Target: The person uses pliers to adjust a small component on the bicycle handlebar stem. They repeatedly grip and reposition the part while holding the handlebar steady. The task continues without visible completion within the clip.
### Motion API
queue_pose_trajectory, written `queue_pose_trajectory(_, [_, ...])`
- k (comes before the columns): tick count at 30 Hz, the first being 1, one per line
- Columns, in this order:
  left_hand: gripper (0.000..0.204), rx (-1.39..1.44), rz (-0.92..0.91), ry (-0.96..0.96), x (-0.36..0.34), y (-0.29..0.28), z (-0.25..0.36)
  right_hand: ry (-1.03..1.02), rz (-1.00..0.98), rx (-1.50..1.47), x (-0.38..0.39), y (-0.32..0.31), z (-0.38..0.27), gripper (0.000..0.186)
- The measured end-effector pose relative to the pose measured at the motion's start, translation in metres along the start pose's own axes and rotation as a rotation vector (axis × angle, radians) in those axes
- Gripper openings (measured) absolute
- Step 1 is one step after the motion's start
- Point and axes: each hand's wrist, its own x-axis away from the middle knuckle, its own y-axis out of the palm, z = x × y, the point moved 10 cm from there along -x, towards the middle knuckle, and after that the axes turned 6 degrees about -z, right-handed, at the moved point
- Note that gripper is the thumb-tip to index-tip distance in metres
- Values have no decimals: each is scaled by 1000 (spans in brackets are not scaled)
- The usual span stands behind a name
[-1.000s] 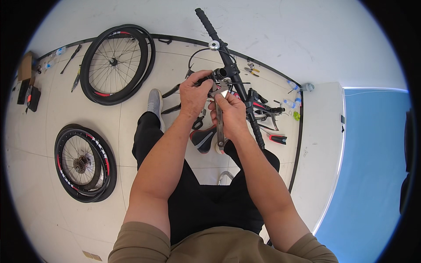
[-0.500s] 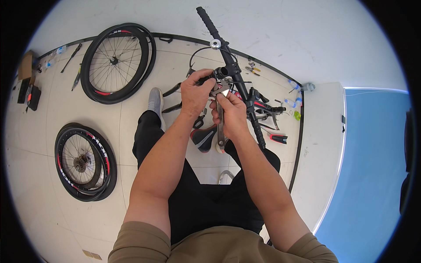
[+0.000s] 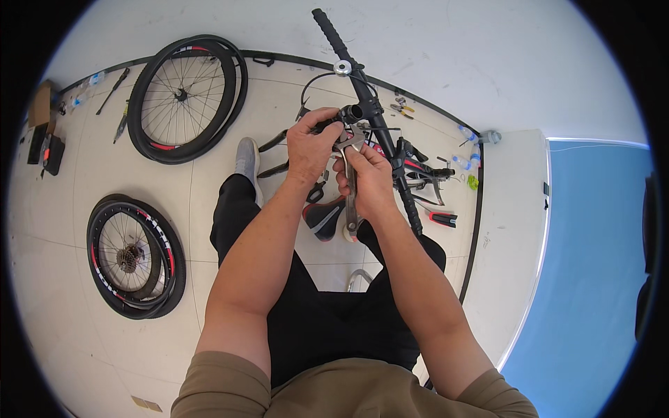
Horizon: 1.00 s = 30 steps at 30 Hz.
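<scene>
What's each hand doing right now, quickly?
Left hand: closed, fingers around a black bike part beside the handlebar; mostly hidden.
Right hand: closed, holding a metal wrench.

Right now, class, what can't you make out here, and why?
Head view: exactly what the left hand touches; the hand itself hides it.
Head view: whether the wrench grips a part; too small.
Head view: much of the bicycle frame; the right hand and handlebar block it.
Head view: the dark shape at far right; the fisheye edge cuts it off.
</scene>
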Motion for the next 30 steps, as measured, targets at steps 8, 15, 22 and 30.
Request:
queue_pose_trajectory(8, [29,-33,-13,-11,0,0,0,41,88,104,0,-6,2,19])
queue_pose_trajectory(15, [25,2,1,5,-1,-1,-1,10,-5,-9,-1,-1,2,19])
queue_pose_trajectory(22, [26,3,-11,16,-1,-1,-1,40,84,101,0,-6,1,18])
queue_pose_trajectory(30, [26,29,-21,23,1,3,5,18,-19,-34,-1,0,3,17])
